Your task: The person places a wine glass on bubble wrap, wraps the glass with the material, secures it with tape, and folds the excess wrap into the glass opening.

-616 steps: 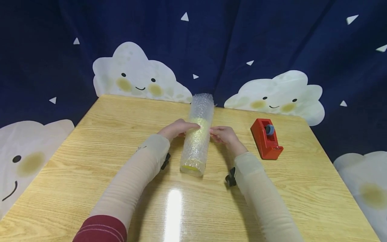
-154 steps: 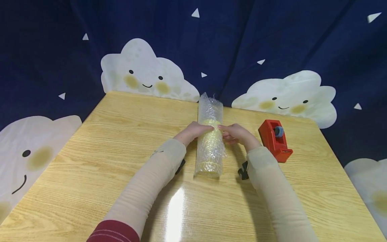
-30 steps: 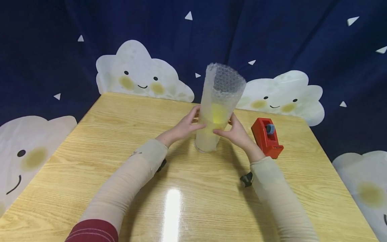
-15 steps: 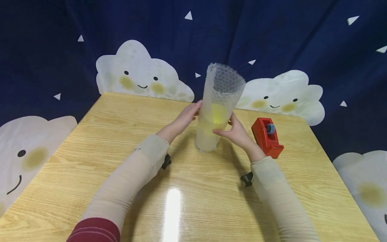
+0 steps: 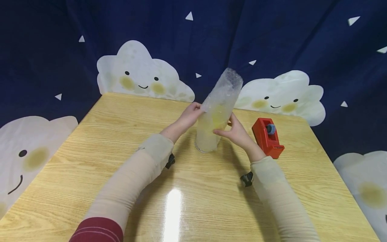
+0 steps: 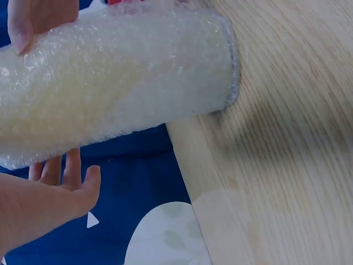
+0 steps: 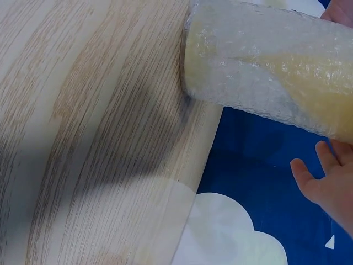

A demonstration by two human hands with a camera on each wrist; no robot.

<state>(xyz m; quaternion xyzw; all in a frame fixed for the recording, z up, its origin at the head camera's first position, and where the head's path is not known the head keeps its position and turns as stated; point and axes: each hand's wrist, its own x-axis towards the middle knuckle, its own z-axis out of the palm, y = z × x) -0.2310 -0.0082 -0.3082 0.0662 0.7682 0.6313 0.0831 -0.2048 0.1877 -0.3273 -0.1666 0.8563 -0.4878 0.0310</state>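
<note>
A tube of clear bubble wrap (image 5: pixel 225 89) stands on the table with its top leaning away and to the right. Something yellow shows through its middle, but its exact kind is hidden by the wrap. My right hand (image 5: pixel 239 134) holds the tube's right side, thumb in front and fingers behind. At the left side, higher up, my left hand (image 5: pixel 188 116) pinches the wrap. In the left wrist view, the left hand (image 6: pixel 49 204) has its fingers partly behind the tube. The right hand (image 7: pixel 331 182) appears beside the tube in the right wrist view.
A red tape dispenser (image 5: pixel 266 137) with a blue roll stands on the wooden table (image 5: pixel 136 114), right of the tube. Behind the table's back edge hangs a dark blue curtain (image 5: pixel 169 27) with white clouds.
Earlier the tube lay flat; by one second ago it stood upright with a wide top. Now its top is narrower, and my left hand has shifted onto the wrap's left side. The right hand stays put.
</note>
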